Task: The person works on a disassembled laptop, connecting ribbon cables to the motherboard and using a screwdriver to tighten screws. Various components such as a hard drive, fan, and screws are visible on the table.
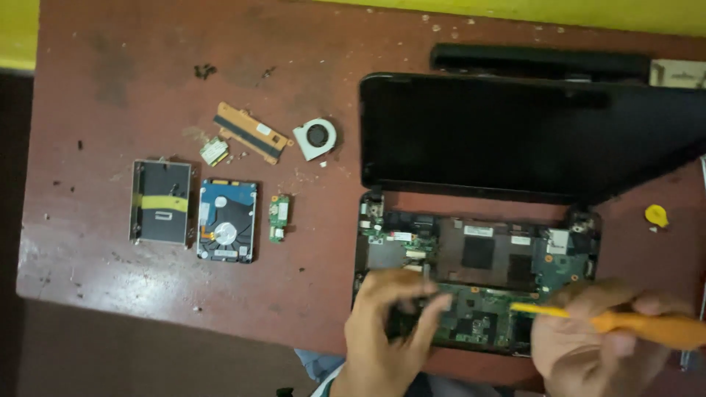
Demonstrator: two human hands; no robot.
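Note:
An opened laptop base (478, 254) with its green circuit board exposed lies at the table's front right, its dark screen (515, 132) folded back behind it. My left hand (386, 331) rests on the board's front left part, fingers bent around a dark component. My right hand (596, 338) grips an orange-handled screwdriver (647, 326), its yellow shaft pointing left over the board's front edge.
On the reddish table (110, 88), left of the laptop, lie a hard drive (227, 220), a metal drive caddy (160, 202), a small green board (278, 217), a fan (316, 137), an orange strip part (251, 132) and a small card (214, 151). A yellow disc (656, 215) sits at right. A black bar (540, 60) lies behind the screen.

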